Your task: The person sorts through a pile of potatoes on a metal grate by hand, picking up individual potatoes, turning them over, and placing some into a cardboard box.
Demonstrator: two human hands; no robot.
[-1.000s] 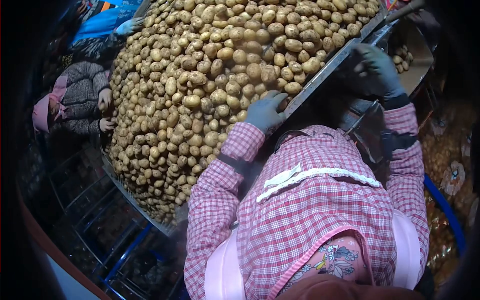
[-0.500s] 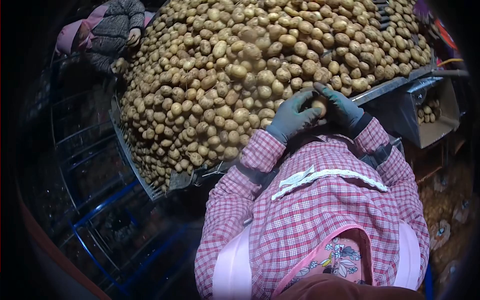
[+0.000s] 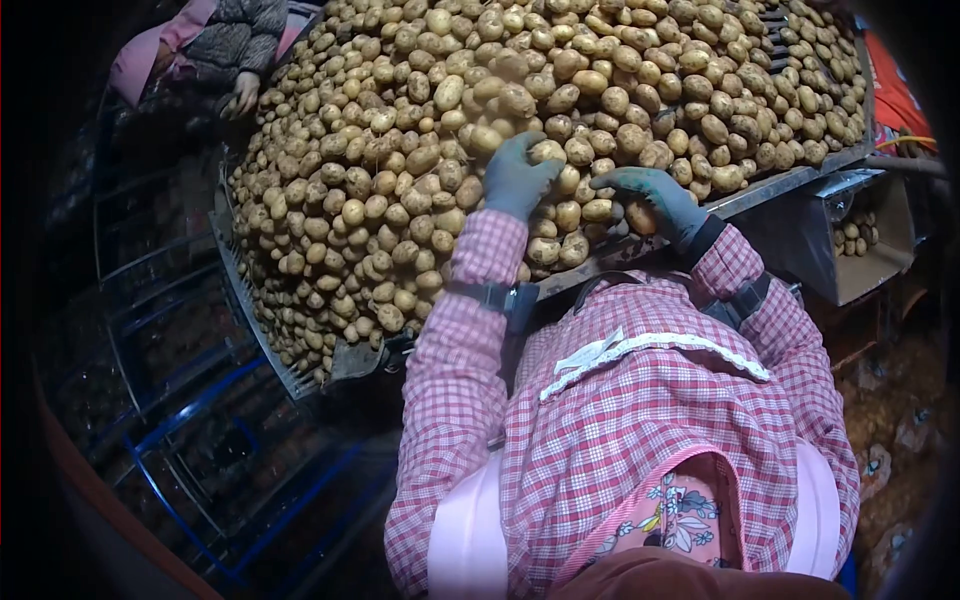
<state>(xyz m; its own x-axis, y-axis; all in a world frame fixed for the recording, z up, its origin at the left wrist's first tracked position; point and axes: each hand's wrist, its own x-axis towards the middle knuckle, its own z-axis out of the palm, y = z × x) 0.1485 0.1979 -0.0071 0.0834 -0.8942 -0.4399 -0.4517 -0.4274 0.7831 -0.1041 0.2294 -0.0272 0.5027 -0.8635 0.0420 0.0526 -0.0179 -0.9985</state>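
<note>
A large heap of yellow-brown potatoes (image 3: 370, 180) covers the sorting table. My left hand (image 3: 518, 178), in a grey-green glove, reaches onto the heap with its fingers curled against a potato (image 3: 547, 152); whether it grips that potato is unclear. Near the table's front edge, my right hand (image 3: 660, 203), gloved too, is curved over a darker potato (image 3: 641, 217), fingers stretched to the left and thumb side hidden.
The metal table edge (image 3: 760, 193) runs along the front. An open carton (image 3: 872, 270) with several potatoes stands at the right. Another person's hand (image 3: 246, 92) is at the upper left. Blue metal frames (image 3: 200, 400) fill the lower left, and orange material (image 3: 895, 90) lies upper right.
My left hand has moved away from my right hand, up and left onto the heap. My right hand has shifted slightly and holds lower over a potato at the edge.
</note>
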